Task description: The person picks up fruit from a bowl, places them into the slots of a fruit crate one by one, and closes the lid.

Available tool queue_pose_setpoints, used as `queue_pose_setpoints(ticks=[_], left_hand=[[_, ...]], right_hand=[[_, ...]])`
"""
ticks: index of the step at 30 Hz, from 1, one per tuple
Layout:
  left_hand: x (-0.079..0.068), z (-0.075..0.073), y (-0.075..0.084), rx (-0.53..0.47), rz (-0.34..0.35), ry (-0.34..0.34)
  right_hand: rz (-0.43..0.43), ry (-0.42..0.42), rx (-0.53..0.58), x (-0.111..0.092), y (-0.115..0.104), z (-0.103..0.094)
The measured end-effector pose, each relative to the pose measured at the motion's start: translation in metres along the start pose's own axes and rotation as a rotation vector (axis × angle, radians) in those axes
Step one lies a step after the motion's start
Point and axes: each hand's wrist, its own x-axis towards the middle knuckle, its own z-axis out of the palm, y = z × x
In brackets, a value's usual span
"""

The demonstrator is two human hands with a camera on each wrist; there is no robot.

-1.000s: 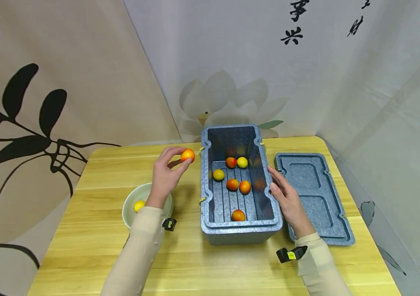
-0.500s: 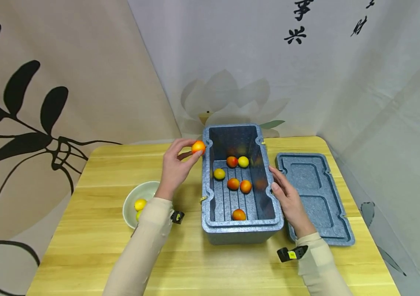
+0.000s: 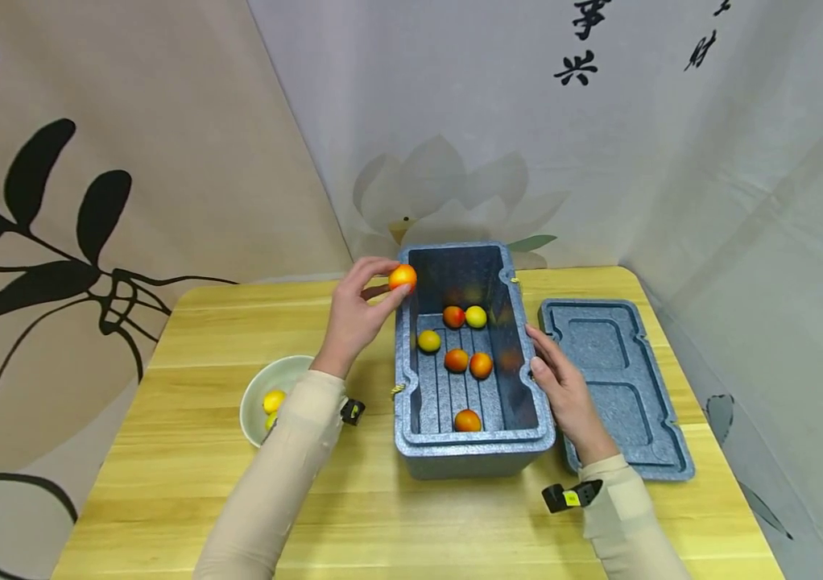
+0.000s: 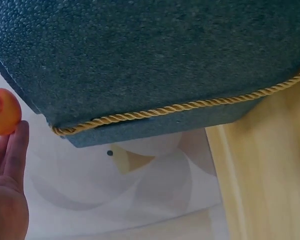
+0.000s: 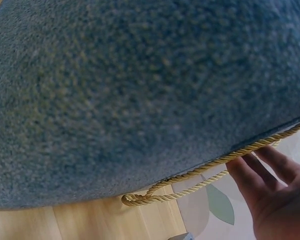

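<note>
My left hand [image 3: 357, 316] pinches a small orange-red fruit [image 3: 403, 277] between thumb and fingertips, over the far left rim of a grey-blue foam box [image 3: 411, 467]. In the left wrist view the fruit [image 4: 4, 111] shows a dark spot, beside the box's outer wall [image 4: 155, 60]. Several round fruits, orange-red and yellow, lie apart or in pairs on the box floor, one yellow fruit [image 3: 429, 341] near the left wall. My right hand [image 3: 564, 391] rests against the right rim, fingers fairly straight; the right wrist view shows fingertips at the twisted gold cord [image 5: 215, 162].
A pale green bowl [image 3: 252, 387] with yellow fruit stands left of the box, partly covered by the left sleeve. The matching grey-blue lid [image 3: 596, 342] lies at the right. Printed curtains hang right behind the wooden table [image 3: 187, 451].
My left hand has moved right and away from me with the orange-red fruit, from beside the box to over its rim. The right hand has stayed at the right rim.
</note>
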Motion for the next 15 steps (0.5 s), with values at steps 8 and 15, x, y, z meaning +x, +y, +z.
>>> queue_pose_setpoints(ticks=[8, 15], left_hand=[[0.014, 0.010, -0.022, -0.018, 0.005, -0.025], [0.026, 0.014, -0.029, 0.014, 0.021, -0.033]], right_hand=[[-0.022, 0.001, 0.013, 0.000, 0.000, -0.001], [-0.011, -0.001, 0.021, -0.001, -0.003, 0.000]])
